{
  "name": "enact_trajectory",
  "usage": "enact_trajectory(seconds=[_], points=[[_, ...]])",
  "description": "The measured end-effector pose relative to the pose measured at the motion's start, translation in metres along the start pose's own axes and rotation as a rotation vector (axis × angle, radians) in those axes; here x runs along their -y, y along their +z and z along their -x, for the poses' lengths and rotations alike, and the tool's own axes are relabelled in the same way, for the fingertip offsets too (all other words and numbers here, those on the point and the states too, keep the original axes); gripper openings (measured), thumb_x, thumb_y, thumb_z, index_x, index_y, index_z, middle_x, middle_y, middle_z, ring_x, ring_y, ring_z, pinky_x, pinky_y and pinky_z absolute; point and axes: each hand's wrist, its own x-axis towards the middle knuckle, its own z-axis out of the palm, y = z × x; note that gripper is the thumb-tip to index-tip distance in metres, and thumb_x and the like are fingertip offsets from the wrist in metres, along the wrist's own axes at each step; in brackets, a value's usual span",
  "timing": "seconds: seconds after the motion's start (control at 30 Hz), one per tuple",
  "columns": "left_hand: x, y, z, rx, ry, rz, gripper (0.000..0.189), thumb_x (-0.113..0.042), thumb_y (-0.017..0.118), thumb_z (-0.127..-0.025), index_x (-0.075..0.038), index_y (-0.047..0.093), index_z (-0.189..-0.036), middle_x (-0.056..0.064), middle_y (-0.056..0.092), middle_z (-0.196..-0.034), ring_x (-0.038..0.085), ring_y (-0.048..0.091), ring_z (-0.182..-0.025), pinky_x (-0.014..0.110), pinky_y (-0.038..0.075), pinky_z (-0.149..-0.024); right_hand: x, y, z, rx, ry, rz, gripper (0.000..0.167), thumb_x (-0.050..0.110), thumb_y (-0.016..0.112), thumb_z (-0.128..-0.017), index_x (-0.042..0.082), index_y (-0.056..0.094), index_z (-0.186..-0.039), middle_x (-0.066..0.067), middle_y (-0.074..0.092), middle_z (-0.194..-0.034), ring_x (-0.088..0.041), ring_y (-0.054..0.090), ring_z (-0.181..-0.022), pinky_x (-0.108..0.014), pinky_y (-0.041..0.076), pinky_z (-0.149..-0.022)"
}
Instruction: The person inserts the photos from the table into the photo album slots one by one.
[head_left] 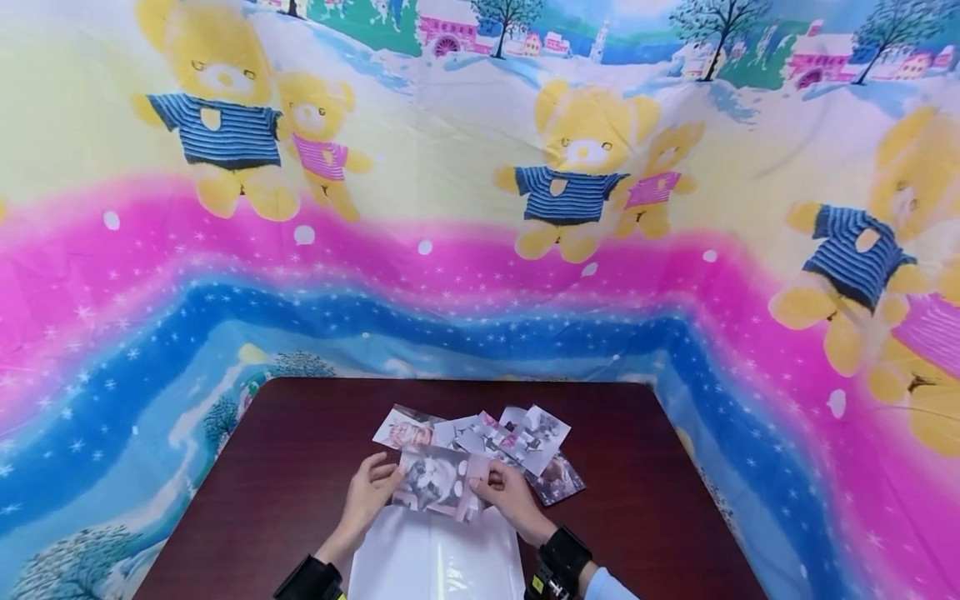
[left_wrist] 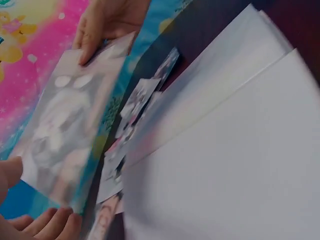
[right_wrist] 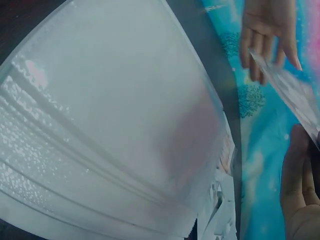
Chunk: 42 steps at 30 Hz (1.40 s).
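Note:
In the head view a photo print of a grey-and-white cat [head_left: 431, 482] is raised over the table, between both hands. My right hand [head_left: 510, 496] pinches its right end, thumb on the front face, as the left wrist view also shows with the print [left_wrist: 62, 120]. My left hand [head_left: 369, 492] is at the opposite end. In the right wrist view the left hand [right_wrist: 270, 35] has its thumb and fingers spread apart around the print's edge [right_wrist: 285, 90]. Below the print lies a glossy white packet [head_left: 397, 554], its far edge close under the hands.
Several more photo prints [head_left: 540, 437] lie overlapped in a loose pile behind the held one. They rest on a dark reddish-brown table [head_left: 300, 450]. A cloth with printed teddy bears [head_left: 577, 175] hangs around the back and sides.

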Motion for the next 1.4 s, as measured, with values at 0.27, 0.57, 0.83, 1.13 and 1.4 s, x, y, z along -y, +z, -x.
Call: enact_trajectory(seconds=[0.27,0.57,0.83,1.13,1.4], points=[[0.024,0.027,0.027,0.106,-0.192,0.512,0.059,-0.01,0.059,-0.1,0.021,0.027,-0.139,0.023,0.065,-0.115,0.022,0.068,-0.1,0.042,0.051,-0.095,0.0,0.001,0.007,-0.008,0.011,-0.129,0.036,0.001,0.066,-0.093,-0.017,0.051,-0.12,-0.023,0.069,-0.101,-0.016,0.069,-0.082,-0.032,0.059,-0.069],[0.028,0.052,0.033,0.044,-0.228,0.552,0.037,-0.009,0.065,-0.096,0.012,0.051,-0.122,0.002,0.068,-0.092,0.007,0.065,-0.08,0.023,0.055,-0.073,-0.008,0.011,0.019,0.005,0.054,-0.17,0.035,0.001,0.069,-0.09,-0.015,0.052,-0.116,-0.016,0.069,-0.095,-0.013,0.068,-0.079,-0.032,0.059,-0.069],[0.018,0.042,0.027,0.106,-0.152,0.38,0.043,-0.007,0.067,-0.094,0.019,0.05,-0.124,0.014,0.071,-0.097,0.013,0.069,-0.084,0.031,0.057,-0.079,-0.006,0.003,0.019,0.023,0.024,-0.146,0.041,0.001,0.068,-0.091,-0.015,0.05,-0.124,-0.014,0.069,-0.101,-0.012,0.067,-0.082,-0.029,0.058,-0.071],[0.003,0.02,0.009,0.387,-0.03,0.195,0.039,-0.003,0.068,-0.091,0.022,0.055,-0.119,0.026,0.07,-0.098,0.019,0.071,-0.083,0.036,0.059,-0.075,0.003,-0.015,0.002,0.14,0.04,-0.056,0.037,0.006,0.067,-0.093,-0.012,0.056,-0.123,-0.012,0.07,-0.097,-0.01,0.067,-0.078,-0.027,0.057,-0.066],[0.004,0.023,0.005,0.408,-0.024,0.086,0.033,-0.007,0.07,-0.091,0.019,0.061,-0.11,0.021,0.072,-0.094,0.016,0.068,-0.082,0.034,0.059,-0.071,-0.007,-0.016,-0.002,0.17,0.011,-0.031,0.021,-0.004,0.066,-0.091,-0.019,0.054,-0.099,-0.018,0.069,-0.088,-0.012,0.067,-0.072,-0.04,0.06,-0.064]])
